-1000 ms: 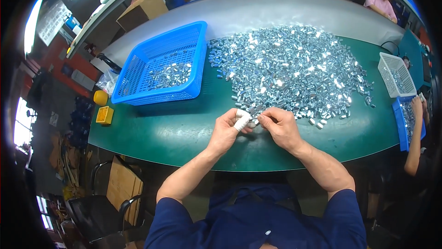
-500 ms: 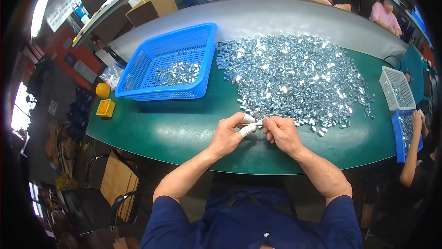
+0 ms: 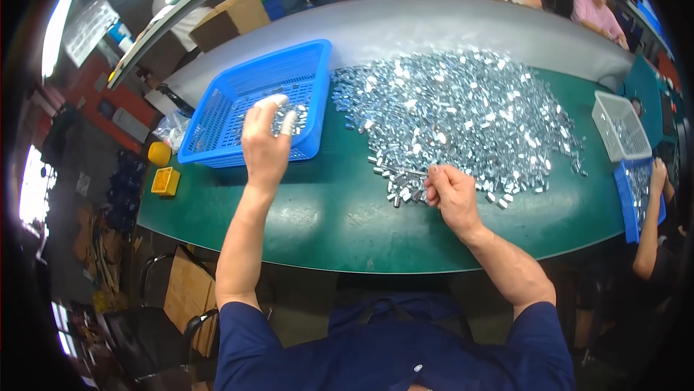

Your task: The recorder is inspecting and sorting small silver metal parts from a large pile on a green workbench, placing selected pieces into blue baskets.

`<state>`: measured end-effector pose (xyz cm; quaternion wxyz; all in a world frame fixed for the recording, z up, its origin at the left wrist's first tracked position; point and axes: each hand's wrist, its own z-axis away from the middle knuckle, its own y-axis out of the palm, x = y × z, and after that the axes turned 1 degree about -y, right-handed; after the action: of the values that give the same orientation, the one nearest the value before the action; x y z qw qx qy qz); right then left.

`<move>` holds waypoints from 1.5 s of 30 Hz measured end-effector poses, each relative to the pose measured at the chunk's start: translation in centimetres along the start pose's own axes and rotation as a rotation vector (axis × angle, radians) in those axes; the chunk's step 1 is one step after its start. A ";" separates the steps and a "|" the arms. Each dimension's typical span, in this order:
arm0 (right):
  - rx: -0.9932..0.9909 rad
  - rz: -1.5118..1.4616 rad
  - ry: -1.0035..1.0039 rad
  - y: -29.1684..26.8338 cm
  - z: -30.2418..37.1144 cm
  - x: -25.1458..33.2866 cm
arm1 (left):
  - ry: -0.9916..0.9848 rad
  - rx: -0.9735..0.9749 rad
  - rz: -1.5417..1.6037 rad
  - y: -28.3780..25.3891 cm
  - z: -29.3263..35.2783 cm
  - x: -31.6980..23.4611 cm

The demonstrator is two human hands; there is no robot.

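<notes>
My left hand point(image 3: 264, 142) reaches over the near side of the blue plastic basket point(image 3: 210, 151), its thumb and forefinger apart and wrapped in white coverings. I can make out nothing between them. Small shiny metal pieces point(image 3: 298, 118) lie on the basket's slotted floor, partly hidden by that hand. At the near edge of a wide heap of short silvery metal sleeves point(image 3: 463, 116), my right hand point(image 3: 452, 194) is closed on a thin metal rod point(image 3: 406, 170) that points left over the loose pieces.
The green tabletop point(image 3: 347, 235) has a curved front edge and a grey back panel point(image 3: 390, 22). At left are a small yellow box point(image 3: 165, 181) and a yellow round object point(image 3: 160, 152). A white basket point(image 3: 620, 127) and a co-worker's hand at a blue tray point(image 3: 631, 203) are at right.
My hands were together at the heap's near edge. The left has moved away up and left, over the blue basket, with its fingers parting; the right has stayed near the heap with the rod.
</notes>
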<state>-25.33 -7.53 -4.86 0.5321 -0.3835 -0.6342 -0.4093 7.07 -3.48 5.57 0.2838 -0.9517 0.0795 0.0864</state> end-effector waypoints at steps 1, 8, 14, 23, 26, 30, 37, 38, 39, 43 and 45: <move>-0.036 0.003 0.018 -0.1 -0.2 0.2 | -0.023 0.103 0.109 0.8 1.1 -1.1; -0.075 -0.031 -0.019 -0.2 -1.3 0.4 | 0.065 0.647 0.313 4.1 10.6 -8.0; -0.036 -0.022 0.007 -0.3 -0.6 0.4 | 0.089 0.690 0.253 5.5 11.7 -9.3; 0.032 -0.080 0.021 0.0 -0.2 1.0 | 0.027 0.649 0.140 4.5 10.9 -7.7; 0.076 -0.078 0.051 0.1 0.3 1.0 | -0.018 0.630 0.205 4.1 11.0 -7.2; 0.158 0.010 0.069 0.0 0.7 0.4 | -0.541 0.753 0.573 4.2 10.6 -7.1; 0.142 0.044 0.028 0.6 0.2 0.0 | -1.074 0.619 1.348 4.7 10.6 -7.2; 0.133 0.045 0.006 0.8 0.0 0.1 | -1.077 0.596 1.407 4.6 10.6 -7.1; 0.122 0.054 -0.007 0.8 0.0 0.3 | -1.083 0.594 1.413 4.4 10.6 -7.4; 0.076 0.024 -0.077 0.9 0.1 0.0 | -1.068 0.565 1.423 4.2 10.9 -8.2; 0.067 0.030 -0.091 0.4 0.4 0.0 | -1.082 0.547 1.430 4.4 11.0 -8.8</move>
<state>-25.07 -6.97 -4.88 0.5213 -0.3931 -0.6654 -0.3618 -3.69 -0.13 -4.03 0.3757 -0.4076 0.5203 0.6496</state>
